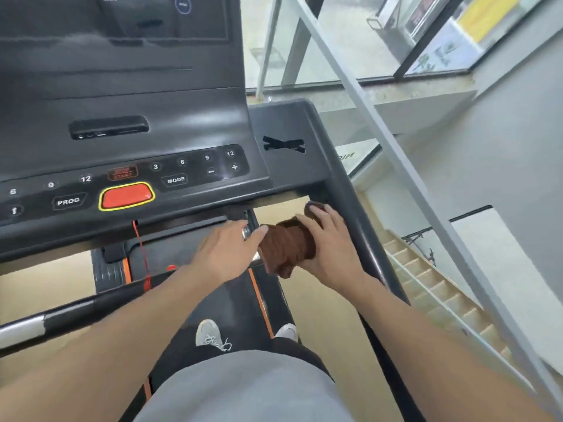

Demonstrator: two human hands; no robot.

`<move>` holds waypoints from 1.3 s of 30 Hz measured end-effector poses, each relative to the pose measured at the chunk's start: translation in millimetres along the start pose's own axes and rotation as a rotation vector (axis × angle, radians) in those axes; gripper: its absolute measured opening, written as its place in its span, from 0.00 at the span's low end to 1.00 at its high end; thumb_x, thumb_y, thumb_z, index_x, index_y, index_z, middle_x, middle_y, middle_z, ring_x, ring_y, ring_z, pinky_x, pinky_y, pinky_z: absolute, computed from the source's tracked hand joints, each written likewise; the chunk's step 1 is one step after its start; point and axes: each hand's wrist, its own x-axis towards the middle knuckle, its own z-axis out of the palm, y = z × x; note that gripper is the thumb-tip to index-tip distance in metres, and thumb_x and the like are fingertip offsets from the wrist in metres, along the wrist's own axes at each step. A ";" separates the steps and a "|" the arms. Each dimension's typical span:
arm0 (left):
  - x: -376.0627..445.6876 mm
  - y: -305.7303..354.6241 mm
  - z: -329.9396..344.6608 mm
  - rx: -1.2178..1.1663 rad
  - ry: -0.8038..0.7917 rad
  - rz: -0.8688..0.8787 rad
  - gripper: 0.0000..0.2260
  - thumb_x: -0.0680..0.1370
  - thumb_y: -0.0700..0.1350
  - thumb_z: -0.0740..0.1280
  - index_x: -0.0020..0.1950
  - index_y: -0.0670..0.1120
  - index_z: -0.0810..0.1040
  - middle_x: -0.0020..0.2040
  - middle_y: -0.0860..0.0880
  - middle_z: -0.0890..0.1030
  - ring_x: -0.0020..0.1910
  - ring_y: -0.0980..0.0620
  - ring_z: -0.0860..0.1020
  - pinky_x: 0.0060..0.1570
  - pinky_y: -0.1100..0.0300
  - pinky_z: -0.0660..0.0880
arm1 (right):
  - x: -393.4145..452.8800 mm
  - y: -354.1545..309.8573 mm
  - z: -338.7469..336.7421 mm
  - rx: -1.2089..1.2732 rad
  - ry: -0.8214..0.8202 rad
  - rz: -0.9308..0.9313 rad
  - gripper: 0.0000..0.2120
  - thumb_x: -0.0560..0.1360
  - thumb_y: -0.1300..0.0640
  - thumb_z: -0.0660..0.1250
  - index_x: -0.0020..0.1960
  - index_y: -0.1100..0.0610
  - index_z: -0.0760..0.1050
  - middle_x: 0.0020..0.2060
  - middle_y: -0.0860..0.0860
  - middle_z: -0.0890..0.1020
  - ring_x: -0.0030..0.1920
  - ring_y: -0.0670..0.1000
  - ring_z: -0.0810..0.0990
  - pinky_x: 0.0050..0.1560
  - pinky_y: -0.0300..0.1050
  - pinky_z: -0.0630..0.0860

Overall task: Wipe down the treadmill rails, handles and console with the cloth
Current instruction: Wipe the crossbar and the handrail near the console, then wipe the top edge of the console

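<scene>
A brown cloth (288, 246) is wrapped round the short metal handle below the console's right end. My right hand (327, 251) grips the cloth from the right, its fingers reaching up to the handle's dark base. My left hand (227, 249) rests on the silver part of the handle (247, 233) just left of the cloth, fingers curled over it. The dark console (137, 166) with its buttons and red stop key fills the upper left. The right rail (362, 239) runs down past my right wrist. The left rail (61, 318) crosses the lower left.
A red safety cord (143, 254) hangs from the console. The black treadmill belt (231, 300) with orange stripes and my grey shoes lie below. A glass balustrade with a grey steel rail (426, 208) stands right of the treadmill, over a stairwell.
</scene>
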 end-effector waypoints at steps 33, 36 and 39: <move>-177.9 165.0 153.6 -0.672 -0.108 0.467 0.13 0.70 0.57 0.79 0.49 0.58 0.79 0.46 0.57 0.85 0.48 0.56 0.83 0.51 0.54 0.80 | -342.0 14.6 -56.7 0.904 0.955 0.640 0.13 0.74 0.46 0.71 0.43 0.49 0.68 0.47 0.41 0.80 0.48 0.44 0.78 0.51 0.37 0.73; -203.1 184.8 175.1 -0.660 -0.051 0.511 0.12 0.70 0.55 0.80 0.46 0.60 0.78 0.43 0.58 0.84 0.46 0.56 0.83 0.50 0.53 0.80 | -387.7 28.3 -66.3 0.749 1.152 0.660 0.15 0.74 0.49 0.73 0.43 0.46 0.65 0.45 0.32 0.80 0.44 0.35 0.76 0.49 0.27 0.70; -204.2 207.3 195.3 -0.648 0.013 0.534 0.13 0.73 0.48 0.79 0.51 0.55 0.77 0.43 0.60 0.84 0.45 0.61 0.82 0.49 0.62 0.78 | -409.5 48.7 -70.4 0.679 1.169 0.748 0.18 0.75 0.56 0.76 0.42 0.45 0.66 0.45 0.28 0.78 0.45 0.33 0.77 0.50 0.30 0.71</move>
